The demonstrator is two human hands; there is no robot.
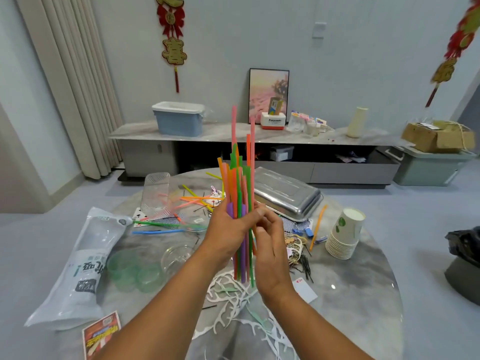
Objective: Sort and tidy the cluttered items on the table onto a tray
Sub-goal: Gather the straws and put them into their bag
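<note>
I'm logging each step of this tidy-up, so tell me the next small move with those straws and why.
Probably tap the bundle of straws down to level its ends. The left hand grips it upright while the right hand pinches its side, and the tops stand at very uneven heights. More loose straws lie on the table by the upside-down metal tray.

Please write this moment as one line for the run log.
left hand: holds straw bundle upright | right hand: fingers on the bundle | loose straws on table | metal tray upside down
</note>
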